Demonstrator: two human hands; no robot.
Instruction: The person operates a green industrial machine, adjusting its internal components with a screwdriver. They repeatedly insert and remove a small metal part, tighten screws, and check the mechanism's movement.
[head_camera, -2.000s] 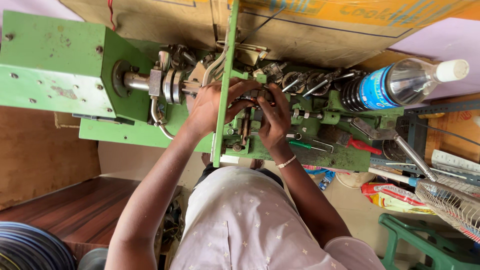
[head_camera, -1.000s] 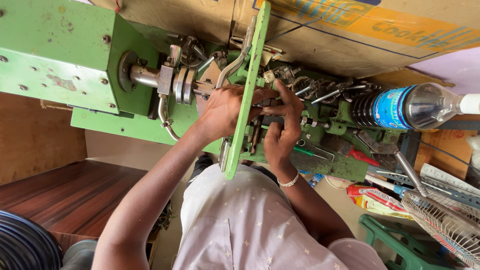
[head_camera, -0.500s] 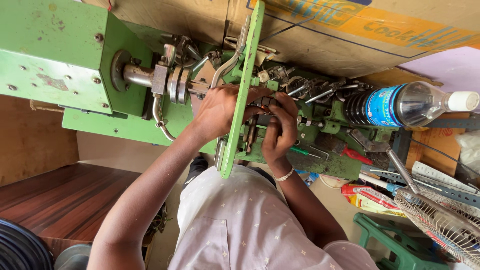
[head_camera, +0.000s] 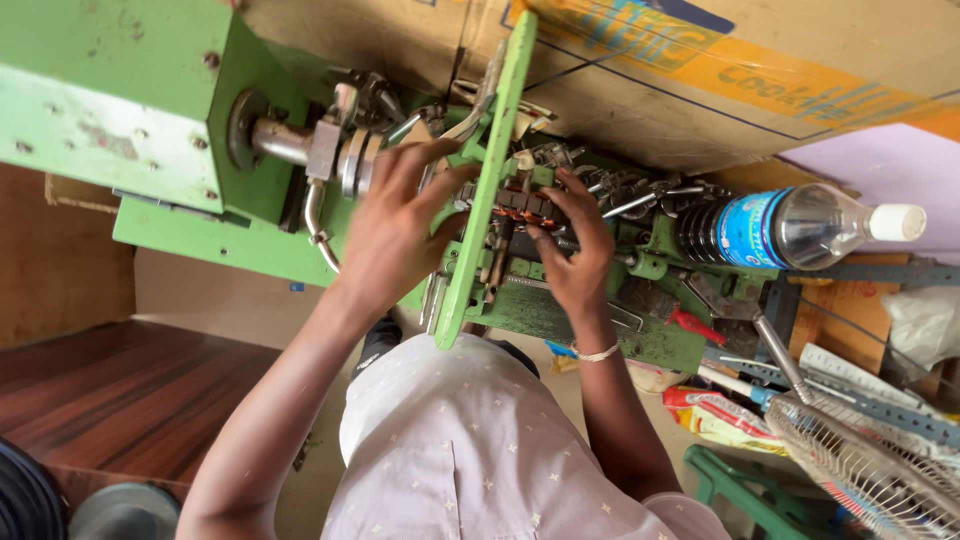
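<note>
**Head view: both hands deep in a green winding machine**

Head camera looks straight down, so nearest is the person's own pale dotted shirt (head_camera: 470, 450), with both forearms reaching up and away from it. Over at the lower left sits a dark wooden surface (head_camera: 110, 400).

Left hand (head_camera: 390, 235) is spread wide, fingers (head_camera: 425, 160) splayed and released, resting against the near side of the flat green plate (head_camera: 480, 210) that stands edge-on through the middle of the machine. It isn't clamped on anything that I can see.

Right hand (head_camera: 580, 250), thin bangle at the wrist, is on the other side of that plate. Its fingers curl down onto the copper-wound part (head_camera: 520, 205) set in the machine just beside the plate, touching it; whether they actually pinch it, can't tell.

Further out, the big green machine body (head_camera: 110, 100) fills the upper left, with a steel shaft (head_camera: 290, 140) running toward the plate. Right of the hands lies a clear plastic bottle (head_camera: 800, 225) on its side, blue label, white cap. Behind it all, a cardboard box (head_camera: 720, 70). A wire fan guard (head_camera: 870, 470) pokes in at the bottom right.
</note>
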